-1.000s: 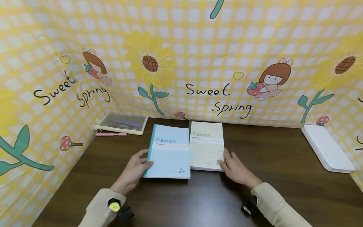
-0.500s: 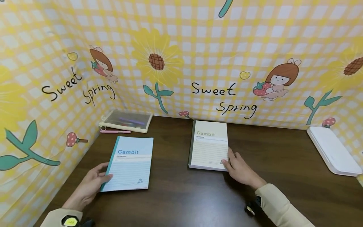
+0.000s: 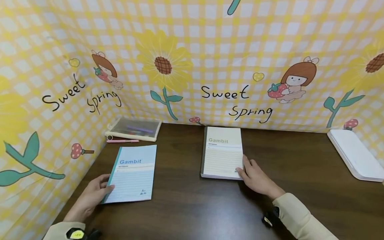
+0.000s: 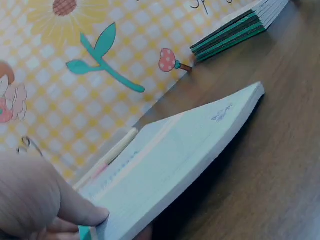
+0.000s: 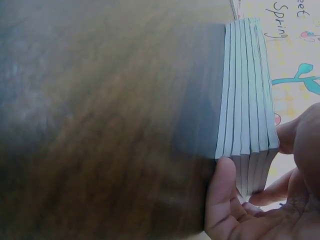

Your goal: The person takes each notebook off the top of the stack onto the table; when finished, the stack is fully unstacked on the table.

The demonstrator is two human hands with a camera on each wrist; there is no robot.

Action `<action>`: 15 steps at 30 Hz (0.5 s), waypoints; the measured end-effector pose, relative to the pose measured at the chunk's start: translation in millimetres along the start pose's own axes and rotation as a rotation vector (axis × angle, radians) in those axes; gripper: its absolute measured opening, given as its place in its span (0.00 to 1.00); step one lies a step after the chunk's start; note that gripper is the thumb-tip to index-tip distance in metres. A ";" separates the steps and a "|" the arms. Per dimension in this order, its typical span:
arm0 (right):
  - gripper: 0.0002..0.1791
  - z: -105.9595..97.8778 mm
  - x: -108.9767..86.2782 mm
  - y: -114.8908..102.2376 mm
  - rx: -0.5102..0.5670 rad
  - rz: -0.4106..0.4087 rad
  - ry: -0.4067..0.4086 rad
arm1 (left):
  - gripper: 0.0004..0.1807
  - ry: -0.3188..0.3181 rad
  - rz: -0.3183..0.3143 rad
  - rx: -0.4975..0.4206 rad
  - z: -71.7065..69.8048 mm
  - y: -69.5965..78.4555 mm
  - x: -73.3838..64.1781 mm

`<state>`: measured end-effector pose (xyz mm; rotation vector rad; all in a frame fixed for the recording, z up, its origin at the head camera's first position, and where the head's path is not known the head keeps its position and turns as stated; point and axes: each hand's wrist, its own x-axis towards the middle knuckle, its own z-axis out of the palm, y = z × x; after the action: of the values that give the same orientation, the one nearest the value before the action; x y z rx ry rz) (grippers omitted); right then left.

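One blue notebook [image 3: 132, 175] is lying at a slant over the left part of the dark table [image 3: 186, 206], its near edge seeming to be riding clear of the wood, as the left wrist view is showing a deep shadow beneath it. The left hand [image 3: 94, 193] is pinching it by the spine side at the near left, thumb pressing on the cover and fingers reaching underneath. Well apart, the right hand [image 3: 256, 176] is gripping a stack of notebooks [image 3: 223, 153], cream cover uppermost, by its near right corner. With the left hand holding only that one side, the free right side could be sagging or twisting if the thumb eases. The pink pen [image 3: 123, 141] is lying just beyond the far edge (beside the pouch [image 3: 135, 129]), so a push far-ward could be sending it rolling. The stack is probably depending on that single corner hold for its neatness: an uneven squeeze or a sideways pull could be fanning the layers, and shoving it farther could be rucking the checked cloth [image 3: 186, 106] behind.
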<state>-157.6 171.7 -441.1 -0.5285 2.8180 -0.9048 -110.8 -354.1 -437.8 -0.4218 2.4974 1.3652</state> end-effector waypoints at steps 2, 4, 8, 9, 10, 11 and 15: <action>0.37 -0.6 0.1 0.6 -0.003 -0.007 0.003 | 0.30 0.061 0.026 0.119 0.7 0.9 -1.6; 0.38 -0.4 0.7 1.4 -0.003 -0.010 0.002 | 0.28 0.137 0.051 0.266 1.7 1.7 -3.8; 0.38 0.3 1.9 2.8 -0.007 -0.017 0.005 | 0.26 0.230 0.092 0.450 3.4 3.5 -6.7; 0.38 0.1 2.1 2.6 -0.004 -0.017 0.008 | 0.26 0.242 0.100 0.470 3.8 3.7 -6.7; 0.38 -0.1 2.2 2.7 -0.006 -0.019 0.010 | 0.25 0.253 0.105 0.478 4.3 3.9 -6.5; 0.38 -0.4 2.0 2.5 -0.002 -0.016 0.010 | 0.25 0.266 0.109 0.485 4.6 4.3 -6.3; 0.38 -1.1 0.1 2.9 0.016 0.010 -0.005 | 0.23 0.328 0.147 0.509 6.2 4.3 -4.2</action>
<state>-158.8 174.4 -442.0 -0.5138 2.8041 -0.9223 -107.9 -346.1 -436.1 -0.3771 3.0644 0.6908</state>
